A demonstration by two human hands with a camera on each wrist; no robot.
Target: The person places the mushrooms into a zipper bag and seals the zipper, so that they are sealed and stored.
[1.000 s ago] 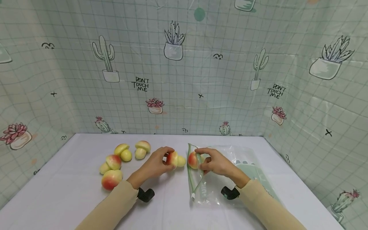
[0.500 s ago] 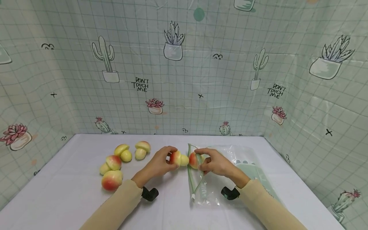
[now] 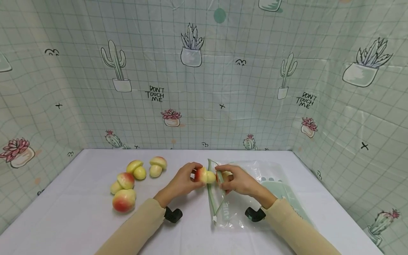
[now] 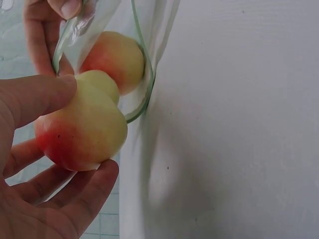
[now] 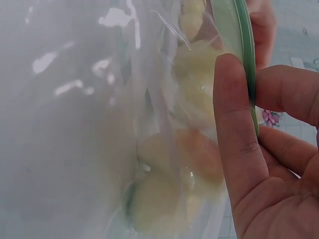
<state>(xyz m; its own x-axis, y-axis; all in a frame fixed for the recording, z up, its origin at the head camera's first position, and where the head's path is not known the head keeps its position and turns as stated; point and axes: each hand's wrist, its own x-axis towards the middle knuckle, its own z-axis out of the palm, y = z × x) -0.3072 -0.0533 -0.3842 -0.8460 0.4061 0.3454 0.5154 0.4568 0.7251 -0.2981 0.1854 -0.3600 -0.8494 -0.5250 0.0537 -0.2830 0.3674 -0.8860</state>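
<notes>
My left hand [image 3: 183,180] grips a toy mushroom [image 4: 82,129] by its red-and-yellow cap, thumb on one side and fingertips on the other. Its pale stem points right, at the mouth of a clear zip bag [image 3: 237,216] with a green-edged opening. My right hand [image 3: 239,180] pinches the bag's green rim [image 5: 244,45] between thumb and fingers and holds the mouth apart. Just inside lies another mushroom [image 4: 117,57], its cap red and yellow. Through the cloudy plastic in the right wrist view, a mushroom [image 5: 159,199] shows blurred.
Several more mushrooms stand or lie at the left: a red-capped one [image 3: 125,180], a large one [image 3: 124,200] nearer me, a yellow one [image 3: 136,169] and one [image 3: 158,166] farther back. A white slider [image 3: 214,219] sits at the bag's near corner. Patterned cloth [image 3: 204,88] walls the table.
My left hand has carried its mushroom rightward, from short of the bag to its mouth, stem over the green rim. The mushroom inside has shifted slightly right. My right hand stays put.
</notes>
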